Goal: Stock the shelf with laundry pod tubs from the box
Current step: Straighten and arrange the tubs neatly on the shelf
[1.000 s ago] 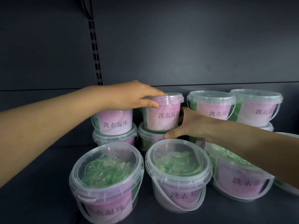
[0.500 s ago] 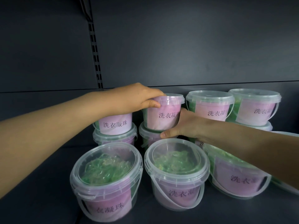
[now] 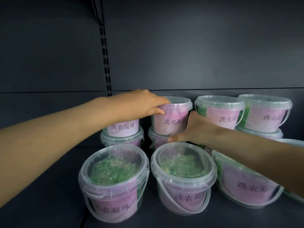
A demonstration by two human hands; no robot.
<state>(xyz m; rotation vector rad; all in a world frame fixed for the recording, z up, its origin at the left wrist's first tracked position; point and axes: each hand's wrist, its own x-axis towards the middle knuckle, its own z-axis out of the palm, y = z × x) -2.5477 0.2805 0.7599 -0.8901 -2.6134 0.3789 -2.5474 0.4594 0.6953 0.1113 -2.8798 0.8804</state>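
Note:
The shelf [image 3: 49, 195] holds several clear laundry pod tubs with pink labels and green pods. My left hand [image 3: 148, 104] reaches over the back left stack and grips the rim of the upper middle tub [image 3: 172, 119] between fingers and thumb. My right hand [image 3: 192, 130] wraps round the lower right side of that same tub, its thumb lying along the base. This tub stands on a lower tub [image 3: 156, 140]. The fingers of my right hand are hidden behind the tub.
A stack of two tubs [image 3: 123, 129] sits under my left wrist. Two more stacks [image 3: 220, 112] [image 3: 266, 112] stand at the back right. Three tubs [image 3: 113, 178] [image 3: 182, 175] [image 3: 243, 183] line the front. A slotted upright [image 3: 105, 63] runs up the dark back panel.
Both hands keep their hold on the upper middle tub. The whole scene sits slightly lower in the view; nothing was let go.

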